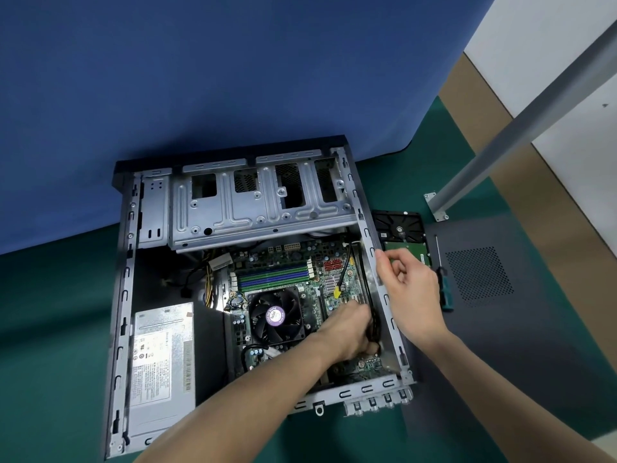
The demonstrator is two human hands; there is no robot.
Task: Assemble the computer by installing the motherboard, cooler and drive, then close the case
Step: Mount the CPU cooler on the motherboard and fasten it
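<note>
The left hand [350,329] grips black cables [374,324] beside the motherboard [334,282], apparently tucking them aside, while the right hand [410,289], fingers loosely bent and empty, steadies the case [367,235].

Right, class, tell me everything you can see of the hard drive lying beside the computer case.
The black metal hard drive with a green circuit board lies flat, board side up, outside the right wall of the open grey computer case. Its far half is ribbed black casting with a white label; the near half is green board. The right hand hides its near edge; contact cannot be judged.
</note>
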